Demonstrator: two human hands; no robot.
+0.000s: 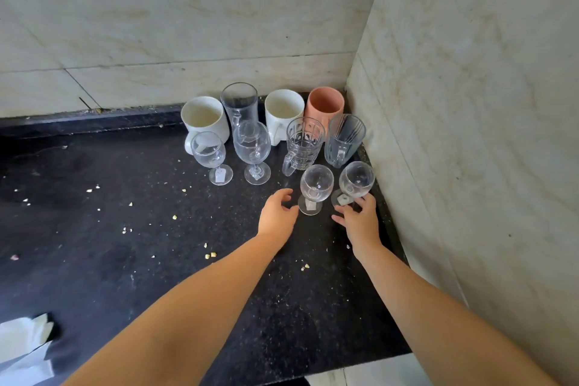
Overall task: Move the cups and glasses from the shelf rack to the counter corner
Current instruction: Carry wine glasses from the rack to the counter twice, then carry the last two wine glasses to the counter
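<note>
With the left hand (pixel 277 213) loose-fingered beside one goblet (pixel 315 189) and the right hand (pixel 360 219) pinching the base of the other goblet (pixel 355 182) near the pink cup (pixel 324 106) on the tabletop (pixel 125 229), we release gently, keeping stems upright.

No text, brand or number can be read anywhere. Small white tags (pixel 220 175) lie at the bases of the clear stemmed glasses (pixel 208 150). Any print on them is too small to tell.
</note>
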